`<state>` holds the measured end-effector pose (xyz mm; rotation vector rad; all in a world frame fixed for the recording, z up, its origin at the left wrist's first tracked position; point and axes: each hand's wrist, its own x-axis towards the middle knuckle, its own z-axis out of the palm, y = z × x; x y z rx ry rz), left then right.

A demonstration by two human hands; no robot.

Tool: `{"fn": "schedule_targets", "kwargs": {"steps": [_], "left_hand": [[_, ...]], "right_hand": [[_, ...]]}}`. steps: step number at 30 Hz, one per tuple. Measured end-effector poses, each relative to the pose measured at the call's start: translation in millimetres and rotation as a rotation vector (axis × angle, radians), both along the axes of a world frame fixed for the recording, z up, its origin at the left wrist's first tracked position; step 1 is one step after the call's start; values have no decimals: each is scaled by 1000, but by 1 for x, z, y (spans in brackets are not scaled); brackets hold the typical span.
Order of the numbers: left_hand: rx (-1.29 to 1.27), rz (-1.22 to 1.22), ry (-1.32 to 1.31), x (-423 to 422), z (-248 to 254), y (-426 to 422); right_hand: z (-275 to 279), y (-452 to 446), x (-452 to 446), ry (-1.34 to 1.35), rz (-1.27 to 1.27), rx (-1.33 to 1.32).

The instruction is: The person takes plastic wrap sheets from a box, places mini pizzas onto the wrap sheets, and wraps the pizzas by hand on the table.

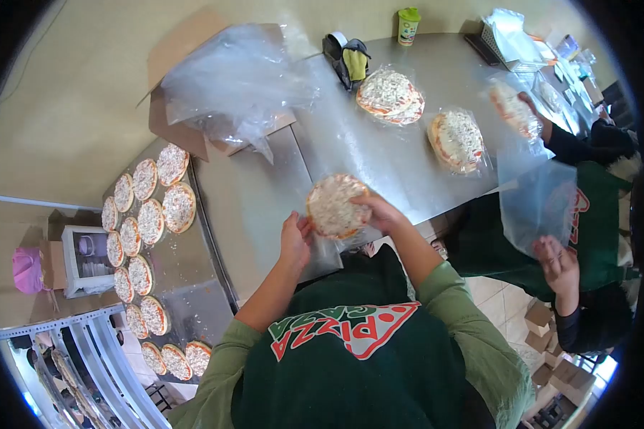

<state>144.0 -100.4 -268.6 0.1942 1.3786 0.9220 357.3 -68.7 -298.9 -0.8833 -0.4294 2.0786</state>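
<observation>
A small round pizza topped with shredded cheese is held up in front of my apron, tilted towards me. My right hand grips its right edge, thumb over the topping. At the lower left edge, the curled fingers of my left hand pinch a clear plastic bag, which hangs below the pizza. How far the bag covers the pizza is hard to make out. Beyond my hands, bagged pizzas lie stacked on the metal table, with another bagged pizza nearer the right.
At the left, rows of unwrapped pizzas lie on a metal surface. A cardboard box holds loose plastic bags. To my right, a co-worker's hands hold a bagged pizza and a clear bag. A green cup stands behind.
</observation>
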Motion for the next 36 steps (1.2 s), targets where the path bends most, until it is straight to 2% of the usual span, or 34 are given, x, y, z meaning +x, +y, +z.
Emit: {"fn": "schedule_targets", "kwargs": {"steps": [3,4,5,6,7,9,12,13,16,17,19,20,21,23,26,29,32,35,36], "left_hand": [[292,-132,51,26,34,12],[428,-116,195,32,38,16],[561,-91,346,34,43,22],[688,-61,507,33,49,28],[690,11,616,28,58,35],[679,150,836,15,79,51],[765,256,947,-4,107,84],[798,218,1037,-7,110,98],[782,5,1207,-11,121,131],[758,-84,1243,-13,124,139],[790,40,1195,-22,117,153],[809,99,1170,-28,113,160],[839,65,1044,-35,108,167],[891,-4,788,-48,99,175],[701,100,740,-50,136,162],[877,36,910,-61,131,155],[898,189,-160,-88,125,137],[822,103,-465,-108,156,114],[806,79,-379,-110,153,114]], "right_hand": [[17,17,75,73,-103,-54],[-6,29,118,-137,-180,114],[31,35,145,-148,-157,231],[29,46,178,-240,-287,232],[46,56,205,-302,-288,284],[49,84,256,-462,-329,193],[29,114,324,-979,-275,155],[17,125,336,-1185,-287,118],[70,129,271,-1978,-610,733],[93,126,229,-1814,-621,856],[139,109,128,-1486,-540,975],[147,100,87,-1439,-429,1030],[169,85,42,-1316,-275,1127],[179,72,-21,-1122,-148,1505],[189,60,-93,-791,46,1527],[197,65,-132,-674,118,1542],[197,92,-156,-734,80,1523],[203,114,-171,-950,-65,1490],[197,129,-169,-1041,-126,1490]]}}
